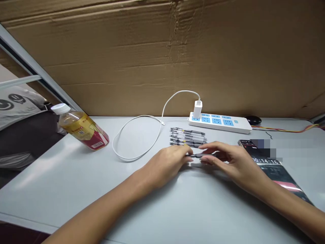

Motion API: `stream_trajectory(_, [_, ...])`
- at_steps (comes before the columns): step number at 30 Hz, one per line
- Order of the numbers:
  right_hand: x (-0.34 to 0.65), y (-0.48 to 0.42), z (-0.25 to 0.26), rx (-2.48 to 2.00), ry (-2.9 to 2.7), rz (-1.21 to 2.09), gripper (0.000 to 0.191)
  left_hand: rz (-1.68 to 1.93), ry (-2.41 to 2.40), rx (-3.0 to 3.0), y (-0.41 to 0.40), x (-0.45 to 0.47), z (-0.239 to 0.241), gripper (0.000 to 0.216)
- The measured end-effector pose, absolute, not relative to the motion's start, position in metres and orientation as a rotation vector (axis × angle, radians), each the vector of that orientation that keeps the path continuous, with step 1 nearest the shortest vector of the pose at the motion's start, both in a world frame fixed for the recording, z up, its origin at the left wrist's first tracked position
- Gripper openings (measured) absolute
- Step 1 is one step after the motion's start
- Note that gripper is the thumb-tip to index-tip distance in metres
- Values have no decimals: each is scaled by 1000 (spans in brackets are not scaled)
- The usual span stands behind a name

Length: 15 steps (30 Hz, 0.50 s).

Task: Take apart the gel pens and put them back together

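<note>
Between my two hands lies a dark pen (199, 155), held level just in front of several other pens (187, 135) that rest side by side on the table. My left hand (166, 162) pinches its left end, with the fingertips partly hidden behind the back of the hand. From the other side, my right hand (230, 161) has thumb and fingers closed around the pen's grip end. Clear barrels with dark or grey grips mark the pens in the row.
Behind the pens, a white power strip (238, 124) holds a charger (197, 109) with a looped white cable (132, 159). A drink bottle (83, 128) stands left. At right are a phone (279, 173) showing a timer and a black mouse (253, 120). Cardboard (127, 61) walls the back.
</note>
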State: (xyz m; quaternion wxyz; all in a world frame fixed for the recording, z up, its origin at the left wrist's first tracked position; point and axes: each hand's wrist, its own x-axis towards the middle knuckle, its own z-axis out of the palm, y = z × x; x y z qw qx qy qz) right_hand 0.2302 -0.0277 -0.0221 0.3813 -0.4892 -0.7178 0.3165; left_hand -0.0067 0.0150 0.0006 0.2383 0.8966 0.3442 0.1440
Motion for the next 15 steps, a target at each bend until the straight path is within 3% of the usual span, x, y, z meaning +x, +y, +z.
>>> stream_trajectory(4, [235,-29,-20,-1372,-1841,982,34,462,914,2465,12,-3,2,19])
stream_trajectory(8, [242,-26,-16,-1360,-1961,756,40,498,978,2465,14,-5,3,17])
stream_trajectory(11, [243,-24,-13,-1315,-2024,651,24,505,1003,2466,15,-7,3,17])
stream_trajectory(13, [242,-24,-13,-1367,-2108,677,44,494,979,2480,14,-7,2,17])
stream_trajectory(15, [242,-24,-14,-1420,-2164,685,47,470,968,2498,13,-6,1,16])
